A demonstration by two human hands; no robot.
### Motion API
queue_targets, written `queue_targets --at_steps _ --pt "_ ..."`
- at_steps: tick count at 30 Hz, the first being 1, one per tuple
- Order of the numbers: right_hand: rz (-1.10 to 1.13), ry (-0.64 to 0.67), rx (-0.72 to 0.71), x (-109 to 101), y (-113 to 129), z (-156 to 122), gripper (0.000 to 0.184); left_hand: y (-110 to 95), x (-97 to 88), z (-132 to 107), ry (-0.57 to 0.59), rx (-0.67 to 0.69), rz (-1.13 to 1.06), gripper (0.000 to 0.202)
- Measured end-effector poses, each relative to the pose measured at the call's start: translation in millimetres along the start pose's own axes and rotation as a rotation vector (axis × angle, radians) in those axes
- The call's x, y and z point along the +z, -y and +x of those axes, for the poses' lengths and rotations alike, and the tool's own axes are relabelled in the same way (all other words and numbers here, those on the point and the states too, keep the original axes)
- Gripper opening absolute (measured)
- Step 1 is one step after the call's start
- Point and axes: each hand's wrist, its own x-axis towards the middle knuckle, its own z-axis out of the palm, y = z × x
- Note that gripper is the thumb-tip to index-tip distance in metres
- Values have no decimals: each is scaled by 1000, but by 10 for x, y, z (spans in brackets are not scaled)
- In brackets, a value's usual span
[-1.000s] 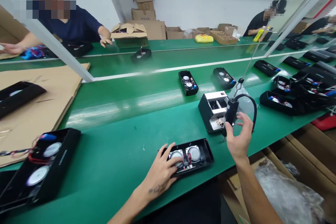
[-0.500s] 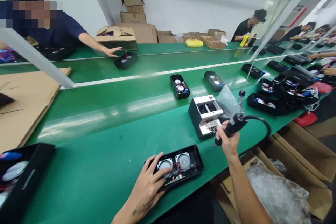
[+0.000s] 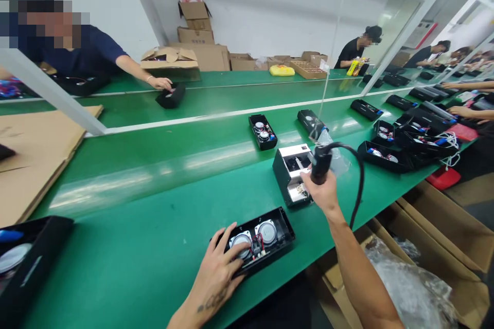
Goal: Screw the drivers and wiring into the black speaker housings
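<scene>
My left hand [image 3: 221, 263] grips the left end of an open black speaker housing [image 3: 287, 236], its fingers reaching over the rim. Two round silver speakers [image 3: 266, 232] sit inside with red and black wires; the fingers partly cover the left one. My right hand [image 3: 323, 193] is closed around a black electric screwdriver [image 3: 321, 163], held nearly upright, with a cable curving off to the right. It is at the front right of a black and silver screw feeder [image 3: 284, 175]. The screwdriver's bit is hidden behind my hand.
Another open speaker housing [image 3: 263, 132] and a closed one [image 3: 311, 122] lie beyond the feeder. Several more housings [image 3: 389, 157] are piled at right. A co-worker's hand [image 3: 160, 83] touches a housing [image 3: 172, 96] across the bench. Cardboard boxes [image 3: 436, 231] stand below the right edge.
My right hand has moved left and up to the screw feeder, turning the screwdriver more upright. My left hand stays on the housing. The co-worker's hand has reached the far housing, now tilted.
</scene>
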Motion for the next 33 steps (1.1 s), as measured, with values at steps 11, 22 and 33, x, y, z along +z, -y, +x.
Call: queue_targets --at_steps 11,22,33 --pt "526 73 -49 -90 555 -962 29 -50 6 -3 47 -18 33 31" --pt "528 276 -21 247 520 -1280 29 -58 21 -23 58 -12 38 24" --pt "460 324 -20 228 379 -1393 29 -82 -9 8 71 -14 38 23"
